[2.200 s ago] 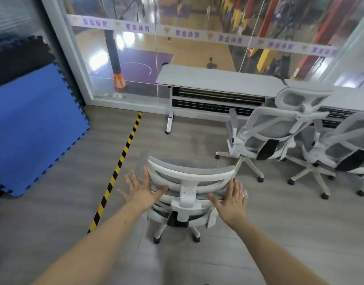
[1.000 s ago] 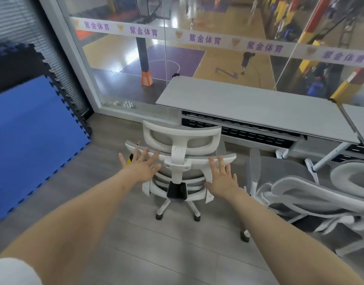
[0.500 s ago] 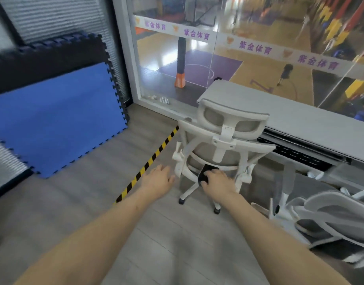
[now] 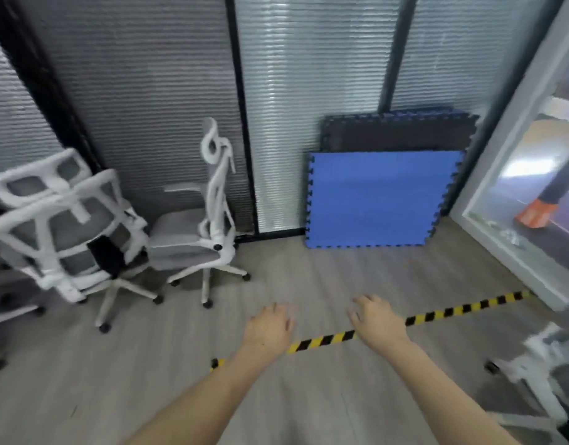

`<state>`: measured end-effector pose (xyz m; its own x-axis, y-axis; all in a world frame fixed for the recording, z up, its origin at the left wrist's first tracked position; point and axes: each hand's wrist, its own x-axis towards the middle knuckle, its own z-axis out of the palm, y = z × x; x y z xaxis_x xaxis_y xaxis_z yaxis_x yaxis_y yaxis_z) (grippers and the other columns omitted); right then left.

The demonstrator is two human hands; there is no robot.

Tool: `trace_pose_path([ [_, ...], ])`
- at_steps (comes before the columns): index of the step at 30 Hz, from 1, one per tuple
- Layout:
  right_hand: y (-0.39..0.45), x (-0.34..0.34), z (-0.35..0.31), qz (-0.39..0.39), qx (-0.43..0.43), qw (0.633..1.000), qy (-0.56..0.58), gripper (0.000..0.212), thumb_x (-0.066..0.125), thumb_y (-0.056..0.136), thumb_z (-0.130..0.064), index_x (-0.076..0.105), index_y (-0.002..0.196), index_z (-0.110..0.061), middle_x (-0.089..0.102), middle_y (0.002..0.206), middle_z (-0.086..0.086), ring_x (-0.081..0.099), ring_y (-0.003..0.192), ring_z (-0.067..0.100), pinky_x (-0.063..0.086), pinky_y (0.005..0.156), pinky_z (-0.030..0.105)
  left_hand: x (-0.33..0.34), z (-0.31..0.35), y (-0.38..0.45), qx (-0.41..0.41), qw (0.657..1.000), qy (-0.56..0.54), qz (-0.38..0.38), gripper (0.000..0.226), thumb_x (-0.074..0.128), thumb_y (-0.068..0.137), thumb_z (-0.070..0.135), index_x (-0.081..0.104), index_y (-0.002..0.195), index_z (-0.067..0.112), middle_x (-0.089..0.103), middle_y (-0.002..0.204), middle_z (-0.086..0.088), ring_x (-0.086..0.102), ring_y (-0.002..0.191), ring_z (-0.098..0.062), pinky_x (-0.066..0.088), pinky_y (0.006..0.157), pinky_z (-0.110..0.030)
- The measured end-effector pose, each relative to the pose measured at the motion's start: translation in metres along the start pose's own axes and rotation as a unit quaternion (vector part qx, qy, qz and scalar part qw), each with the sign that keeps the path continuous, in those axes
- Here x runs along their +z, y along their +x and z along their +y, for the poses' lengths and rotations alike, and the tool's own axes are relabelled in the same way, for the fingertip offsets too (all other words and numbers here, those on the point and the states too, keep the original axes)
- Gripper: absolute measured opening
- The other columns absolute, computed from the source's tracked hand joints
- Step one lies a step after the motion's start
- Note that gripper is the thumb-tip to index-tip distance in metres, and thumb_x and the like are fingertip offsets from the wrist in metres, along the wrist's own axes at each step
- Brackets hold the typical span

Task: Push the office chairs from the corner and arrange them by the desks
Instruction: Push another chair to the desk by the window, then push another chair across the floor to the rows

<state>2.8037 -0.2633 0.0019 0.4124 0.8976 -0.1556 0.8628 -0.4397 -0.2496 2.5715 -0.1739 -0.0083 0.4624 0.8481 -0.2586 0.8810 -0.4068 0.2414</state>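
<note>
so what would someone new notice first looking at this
Probably the white mesh office chairs clustered at the left by the blinds, one side-on and another tilted with its back to the camera. Next, the bright blue foam mat leaning on the wall at centre right. Then the black-and-yellow floor tape, with the left hand and right hand open and empty above it.

Blue foam mat [image 4: 374, 200] with puzzle edges leaning against the blinds [image 4: 312, 91], and a darker mat [image 4: 398, 131] stacked right behind it. Yellow-and-black striped tape [image 4: 437, 314] runs across the grey wood floor [image 4: 84, 390]. There's a glass wall [image 4: 533, 175] on the right with an orange thing [image 4: 535, 215] behind it.
</note>
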Motion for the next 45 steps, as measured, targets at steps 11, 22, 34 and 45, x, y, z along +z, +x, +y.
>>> trace_pose_path([
  [11,0.211,0.021,-0.208,0.007,-0.217,0.976,0.030,0.043,0.045,0.105,-0.042,0.057,0.143,-0.026,0.052,0.148,-0.002,0.054,0.128,0.023,0.052,0.093,0.036,-0.089,-0.197,0.095,-0.177,0.979,-0.056,0.090,0.053,0.032,0.107,0.049,0.036,0.154,0.025,0.045,0.151,-0.005,0.046,0.136,-0.028,0.043,0.106,-0.045],
  [22,0.461,-0.020,-0.267,0.043,-0.291,0.955,0.040,0.038,0.054,0.102,-0.038,0.065,0.134,-0.019,0.061,0.132,-0.001,0.056,0.122,0.023,0.053,0.093,0.043,-0.173,-0.209,0.295,-0.211,0.969,-0.030,0.126,0.051,0.034,0.106,0.050,0.039,0.150,0.027,0.049,0.145,-0.001,0.046,0.134,-0.024,0.038,0.105,-0.044],
  [34,0.711,-0.054,-0.344,0.060,-0.343,0.936,0.049,0.036,0.057,0.103,-0.034,0.067,0.132,-0.017,0.062,0.134,0.004,0.058,0.121,0.027,0.052,0.097,0.046,-0.255,-0.246,0.524,-0.195,0.964,-0.030,0.181,0.046,0.034,0.107,0.048,0.041,0.147,0.026,0.049,0.143,-0.001,0.046,0.133,-0.025,0.041,0.103,-0.044],
  [45,0.902,-0.109,-0.473,0.026,-0.487,0.871,-0.061,0.052,0.046,0.108,-0.023,0.034,0.159,-0.026,0.022,0.169,0.000,0.016,0.157,0.027,0.032,0.119,0.054,-0.342,-0.297,0.700,-0.209,0.952,-0.021,0.223,0.040,0.037,0.108,0.046,0.043,0.143,0.029,0.059,0.131,0.003,0.054,0.125,-0.026,0.041,0.098,-0.045],
])
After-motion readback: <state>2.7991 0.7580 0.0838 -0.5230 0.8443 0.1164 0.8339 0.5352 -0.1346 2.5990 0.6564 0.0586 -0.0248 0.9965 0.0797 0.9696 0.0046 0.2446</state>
